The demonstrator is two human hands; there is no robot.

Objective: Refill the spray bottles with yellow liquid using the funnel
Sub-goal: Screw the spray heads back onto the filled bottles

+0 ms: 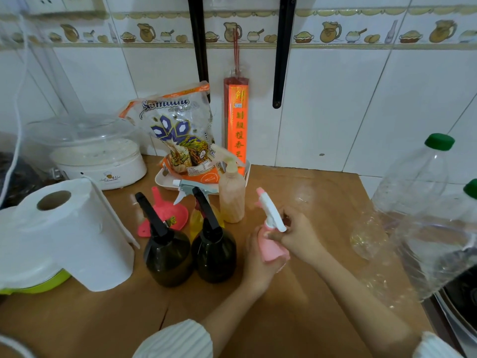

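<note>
Left hand (255, 259) wraps the pink spray bottle (273, 250) body, right hand (296, 235) pinches the white sprayer head (271, 213) at the neck — bottle upright on the wooden counter (296, 293), likely being unscrewed. Pink funnel (165, 214) lies to the left behind two dark spray bottles (191, 253), nearer the left hand. Yellow liquid shows in the yellow bottle (198, 220) just beside the funnel — pink bottle's fill level can't be read.

Wore white ribbed sleeves, finely pleated, puffed at the cuffs: the left sleeve (178, 341) ended well back from the fingers, near the elbow; the right sleeve (433, 347) likewise. Forearms bare from cuffs to fingers; left hand (258, 264) and right hand (299, 236) ungloved.
</note>
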